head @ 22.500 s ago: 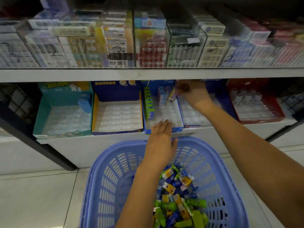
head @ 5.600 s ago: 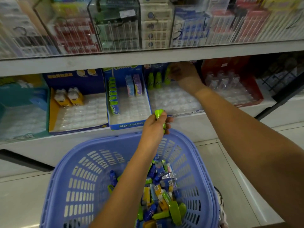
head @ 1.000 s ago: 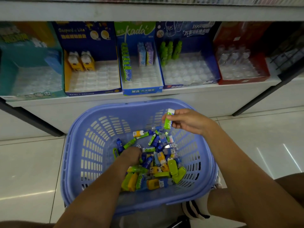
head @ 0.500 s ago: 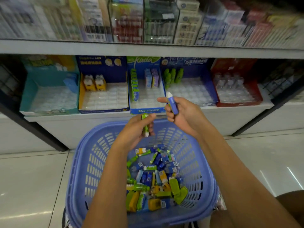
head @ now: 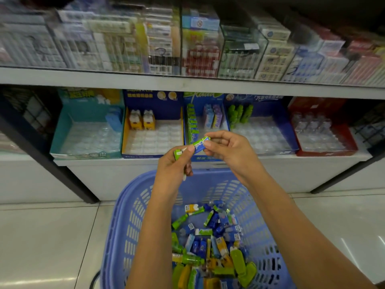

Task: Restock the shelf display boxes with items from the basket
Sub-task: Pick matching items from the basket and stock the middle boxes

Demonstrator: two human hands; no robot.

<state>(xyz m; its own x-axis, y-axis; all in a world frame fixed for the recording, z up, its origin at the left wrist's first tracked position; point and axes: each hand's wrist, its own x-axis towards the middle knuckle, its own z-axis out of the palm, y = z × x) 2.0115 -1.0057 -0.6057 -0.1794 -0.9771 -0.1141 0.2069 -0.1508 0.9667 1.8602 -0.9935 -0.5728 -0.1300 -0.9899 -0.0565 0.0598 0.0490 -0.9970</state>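
Though blurred, slim green-and-blue stick (head: 198, 145), perhaps an eraser, between hands (head: 174, 165) (head: 228, 152)

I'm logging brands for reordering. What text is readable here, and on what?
"Kada": on the green and blue stick-shaped pack pinched between left hand and right hand.
Blue cardboard display box header behind it: similar word, top hidden.
Teal cardboard box front and upper-shelf packets: too blurred.
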